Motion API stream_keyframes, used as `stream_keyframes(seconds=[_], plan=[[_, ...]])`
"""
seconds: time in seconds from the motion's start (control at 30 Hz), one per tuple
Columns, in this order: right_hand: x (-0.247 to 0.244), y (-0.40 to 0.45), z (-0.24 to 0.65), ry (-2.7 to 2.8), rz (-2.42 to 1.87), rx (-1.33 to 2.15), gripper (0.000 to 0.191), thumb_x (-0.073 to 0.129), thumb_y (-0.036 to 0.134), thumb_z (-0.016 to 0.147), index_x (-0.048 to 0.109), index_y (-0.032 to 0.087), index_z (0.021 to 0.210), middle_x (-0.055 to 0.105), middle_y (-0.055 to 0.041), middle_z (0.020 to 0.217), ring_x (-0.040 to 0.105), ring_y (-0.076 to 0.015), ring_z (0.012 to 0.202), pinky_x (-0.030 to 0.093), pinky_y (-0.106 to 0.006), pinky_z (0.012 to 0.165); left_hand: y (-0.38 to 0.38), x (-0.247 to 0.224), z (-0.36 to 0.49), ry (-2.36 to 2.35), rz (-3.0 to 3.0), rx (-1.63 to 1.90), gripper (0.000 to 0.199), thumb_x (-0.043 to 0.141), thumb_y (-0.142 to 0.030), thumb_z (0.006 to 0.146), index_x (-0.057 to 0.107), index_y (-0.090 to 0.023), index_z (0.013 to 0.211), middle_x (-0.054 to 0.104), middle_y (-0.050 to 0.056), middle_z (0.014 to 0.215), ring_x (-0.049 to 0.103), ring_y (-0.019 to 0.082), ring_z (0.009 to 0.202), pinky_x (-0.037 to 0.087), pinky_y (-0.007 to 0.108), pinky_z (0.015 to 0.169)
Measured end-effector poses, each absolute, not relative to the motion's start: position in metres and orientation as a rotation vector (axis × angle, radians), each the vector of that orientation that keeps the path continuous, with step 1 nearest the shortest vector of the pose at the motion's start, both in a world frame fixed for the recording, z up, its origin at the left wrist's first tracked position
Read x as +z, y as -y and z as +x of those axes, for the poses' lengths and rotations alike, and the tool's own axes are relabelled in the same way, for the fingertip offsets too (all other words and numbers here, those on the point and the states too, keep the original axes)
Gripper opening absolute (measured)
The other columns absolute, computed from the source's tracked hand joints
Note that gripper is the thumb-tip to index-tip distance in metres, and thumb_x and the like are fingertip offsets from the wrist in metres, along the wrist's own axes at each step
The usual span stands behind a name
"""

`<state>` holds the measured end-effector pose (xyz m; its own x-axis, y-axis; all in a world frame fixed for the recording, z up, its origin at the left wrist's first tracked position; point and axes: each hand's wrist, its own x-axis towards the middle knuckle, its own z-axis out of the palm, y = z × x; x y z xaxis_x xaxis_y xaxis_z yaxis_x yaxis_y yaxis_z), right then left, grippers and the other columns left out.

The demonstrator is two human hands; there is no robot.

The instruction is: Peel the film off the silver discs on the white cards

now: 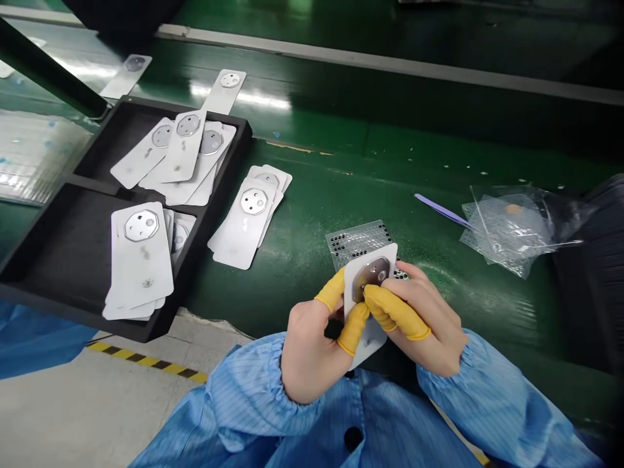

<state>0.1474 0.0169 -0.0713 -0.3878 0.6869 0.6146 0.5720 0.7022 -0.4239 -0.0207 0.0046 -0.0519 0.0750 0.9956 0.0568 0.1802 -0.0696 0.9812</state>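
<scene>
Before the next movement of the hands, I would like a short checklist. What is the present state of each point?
1. Left hand grips the white panel: ok.
2. Right hand at the metallic disc: ok, fingertips touch it.
3. Small part under those fingertips: cannot tell, the fingers hide the spot.
4. Dotted sheet fully visible: not ok, the panel partly covers it.
5. Purple tweezers in hand: not ok, lying on the bench.

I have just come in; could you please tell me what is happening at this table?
A person's left hand holds up a pale card, and the yellow-covered fingertips of the right hand touch its shiny octagonal piece. Whether they pinch something small is unclear. Just beyond lies a clear sheet with black dots. More such cards lie in and beside the black tray at left.
</scene>
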Motion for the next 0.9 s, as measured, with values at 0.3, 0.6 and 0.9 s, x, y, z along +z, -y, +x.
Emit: stream_keyframes(seconds=[0.3, 0.6, 0.9], plan=[[-0.072, -0.018, 0.155, 2.221, -0.955, 0.05, 0.02, 0.056, 0.024, 0.082, 0.063, 0.023, 0.101, 0.065, -0.0068, 0.105, 0.063, -0.0212, 0.094, 0.042, -0.053, 0.102, -0.007, -0.046, -0.022, -1.146, 1.451, 1.054, 0.059, 0.064, -0.004, 0.076, 0.054, -0.021, 0.132, 0.073, 0.005, 0.107, 0.072, 0.018, 0.078, 0.058, 0.023, 0.073], [-0.07, -0.003, 0.14, 2.197, -1.098, -0.002, 0.025, 0.046, 0.02, 0.089, 0.058, 0.012, 0.109, 0.056, -0.0168, 0.116, 0.055, -0.0286, 0.108, 0.044, -0.055, 0.095, -0.01, -0.047, -0.022, -1.182, 1.723, 1.117, 0.046, 0.06, -0.006, 0.074, 0.06, -0.018, 0.119, 0.073, 0.007, 0.108, 0.072, 0.016, 0.073, 0.059, 0.022, 0.067], [-0.078, -0.002, 0.149, 2.078, -0.996, 0.149, 0.023, 0.053, 0.014, 0.085, 0.057, 0.014, 0.108, 0.053, -0.0139, 0.119, 0.052, -0.0239, 0.115, 0.047, -0.047, 0.1, -0.01, -0.047, -0.019, -1.164, 1.785, 1.215, 0.031, 0.058, -0.004, 0.073, 0.062, -0.019, 0.1, 0.075, 0.003, 0.09, 0.07, 0.013, 0.067, 0.057, 0.019, 0.061]])
